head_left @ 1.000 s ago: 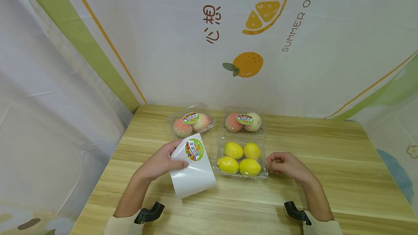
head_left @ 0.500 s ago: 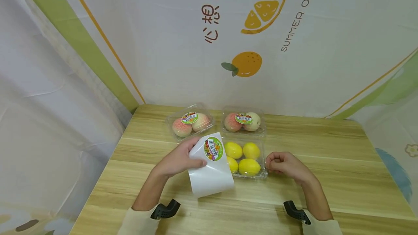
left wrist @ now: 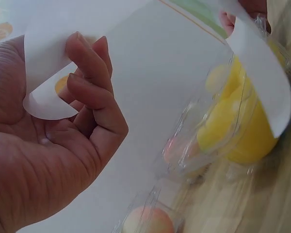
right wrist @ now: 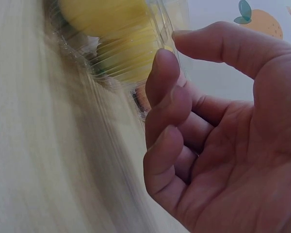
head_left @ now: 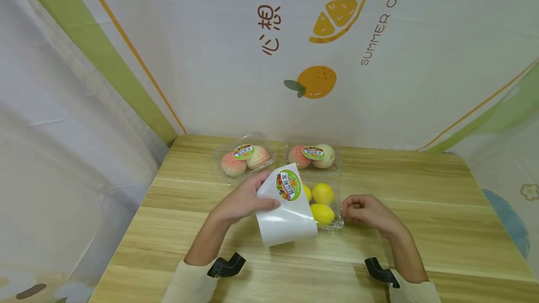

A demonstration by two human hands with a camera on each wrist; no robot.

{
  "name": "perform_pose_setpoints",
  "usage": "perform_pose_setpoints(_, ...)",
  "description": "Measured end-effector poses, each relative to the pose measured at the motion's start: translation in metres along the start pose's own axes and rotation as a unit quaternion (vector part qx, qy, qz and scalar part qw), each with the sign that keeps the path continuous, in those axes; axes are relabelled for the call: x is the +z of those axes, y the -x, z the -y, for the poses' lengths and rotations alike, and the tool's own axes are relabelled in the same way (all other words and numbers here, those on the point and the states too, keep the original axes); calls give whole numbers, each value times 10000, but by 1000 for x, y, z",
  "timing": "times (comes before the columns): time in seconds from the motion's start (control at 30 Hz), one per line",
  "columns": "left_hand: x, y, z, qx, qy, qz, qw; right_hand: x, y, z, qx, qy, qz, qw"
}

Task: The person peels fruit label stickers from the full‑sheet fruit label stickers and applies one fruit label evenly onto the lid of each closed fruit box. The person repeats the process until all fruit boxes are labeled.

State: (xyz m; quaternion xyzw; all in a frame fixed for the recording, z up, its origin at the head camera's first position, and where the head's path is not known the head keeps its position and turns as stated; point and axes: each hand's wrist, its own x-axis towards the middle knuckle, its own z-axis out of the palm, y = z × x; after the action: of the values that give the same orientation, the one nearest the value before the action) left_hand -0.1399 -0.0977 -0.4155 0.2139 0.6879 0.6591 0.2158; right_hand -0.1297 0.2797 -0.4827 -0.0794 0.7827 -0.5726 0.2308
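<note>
My left hand (head_left: 244,200) holds a white sheet of label backing (head_left: 286,223) between thumb and fingers. On the sheet is an oval fruit sticker (head_left: 288,185) with a green rim. The sheet hangs curved over the left part of a clear plastic box of lemons (head_left: 323,194), hiding some fruit. At that box's right edge is my right hand (head_left: 375,214), fingers curled, thumb and forefinger pinching the rim. In the right wrist view the thumb and fingers (right wrist: 164,68) meet the box's clear edge. The left wrist view shows the curled sheet (left wrist: 266,82) near the lemons.
Behind stand two clear boxes of peaches, one at left (head_left: 233,164) and one at right (head_left: 300,157), each with an oval sticker on its lid. A printed cloth (head_left: 227,60) hangs behind the wooden table (head_left: 421,191).
My left hand has moved right with the sheet, from beside the lemon box to over its left part. The right hand stays at the box's right edge.
</note>
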Motion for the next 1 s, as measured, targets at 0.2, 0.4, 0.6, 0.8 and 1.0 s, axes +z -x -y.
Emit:
perform_pose_setpoints(0.2,7,-8,0,-31,21,125,9999,0,1,1,11,-27,3,10000)
perform_pose_setpoints(0.4,11,-11,2,-67,88,242,9996,0,0,0,23,-24,-9,10000)
perform_pose_setpoints(0.6,14,-13,3,-105,141,360,9992,1,0,2,49,30,-60,10000)
perform_pose_setpoints(0.8,17,-14,5,-163,188,376,9990,3,2,7,9,477,-383,9981)
perform_pose_setpoints(1.0,21,-16,7,-222,272,426,9985,3,10,20,-328,887,-1094,9895)
